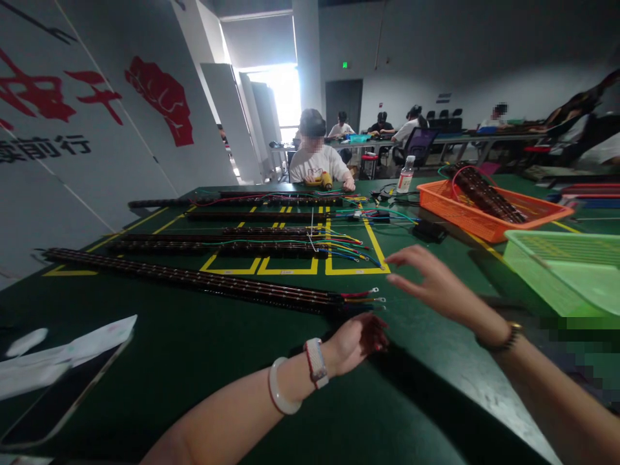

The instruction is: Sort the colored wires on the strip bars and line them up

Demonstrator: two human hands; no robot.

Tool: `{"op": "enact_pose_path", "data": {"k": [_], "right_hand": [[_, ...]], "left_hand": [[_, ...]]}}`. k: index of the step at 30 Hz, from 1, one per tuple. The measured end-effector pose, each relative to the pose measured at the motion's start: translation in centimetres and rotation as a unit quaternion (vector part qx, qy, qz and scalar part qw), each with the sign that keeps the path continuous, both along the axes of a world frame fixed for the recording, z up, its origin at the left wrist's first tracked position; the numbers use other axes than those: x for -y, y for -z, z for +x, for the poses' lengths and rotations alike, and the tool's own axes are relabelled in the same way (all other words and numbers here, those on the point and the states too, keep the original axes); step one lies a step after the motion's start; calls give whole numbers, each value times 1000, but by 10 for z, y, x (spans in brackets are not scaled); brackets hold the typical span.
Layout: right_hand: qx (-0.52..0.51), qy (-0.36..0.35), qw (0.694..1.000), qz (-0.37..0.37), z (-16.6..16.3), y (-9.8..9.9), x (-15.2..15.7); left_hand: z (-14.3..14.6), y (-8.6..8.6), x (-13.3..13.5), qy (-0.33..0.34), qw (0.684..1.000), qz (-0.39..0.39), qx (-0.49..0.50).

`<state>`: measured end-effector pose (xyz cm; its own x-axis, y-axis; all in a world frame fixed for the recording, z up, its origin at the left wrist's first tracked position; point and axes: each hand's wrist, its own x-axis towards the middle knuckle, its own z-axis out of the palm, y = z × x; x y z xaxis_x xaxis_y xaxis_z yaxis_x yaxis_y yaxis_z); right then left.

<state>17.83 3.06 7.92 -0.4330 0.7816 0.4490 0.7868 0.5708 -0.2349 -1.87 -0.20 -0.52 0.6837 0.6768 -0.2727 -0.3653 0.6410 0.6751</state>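
Observation:
My left hand (358, 342) is low over the table, just in front of the lug ends of the nearest cable bundle (213, 284). Its fingers are loosely curled and partly in shadow; nothing shows in them. This long bundle is wrapped in dark braided sleeving and ends in red, yellow and dark leads with ring terminals (376, 299). To the right of those terminals, my right hand (426, 281) hovers with thumb and fingers apart, holding nothing. Farther back lies another cable bundle (217, 245) with blue, yellow and red leads pointing right.
An orange basket (489, 229) holding a thick dark bundle stands at the right, with a green basket (571, 265) nearer. A phone (62, 394) and white papers (92, 342) lie front left. A bottle (405, 174) stands at the back. A person (314, 158) sits across the table (232, 368).

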Motion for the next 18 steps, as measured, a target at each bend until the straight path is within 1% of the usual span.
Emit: {"op": "enact_pose_path", "data": {"k": [4, 6, 9, 11, 14, 18], "right_hand": [[41, -33, 990, -130, -22, 31, -11], [45, -56, 979, -189, -30, 42, -18], [25, -79, 961, -265, -35, 45, -25], [10, -73, 952, -296, -36, 43, -27], [8, -47, 954, -296, -38, 41, -27], [18, -15, 974, -226, -40, 46, -23]], "left_hand": [[0, -3, -1, 12, 1000, -7, -20], [0, -3, -2, 16, 1000, -7, -25], [0, -4, -2, 17, 1000, -14, -19], [1, -5, -1, 9, 1000, -26, -6], [3, -8, 0, 2, 998, -55, 12], [3, -12, 0, -1, 996, -76, 41]]}}
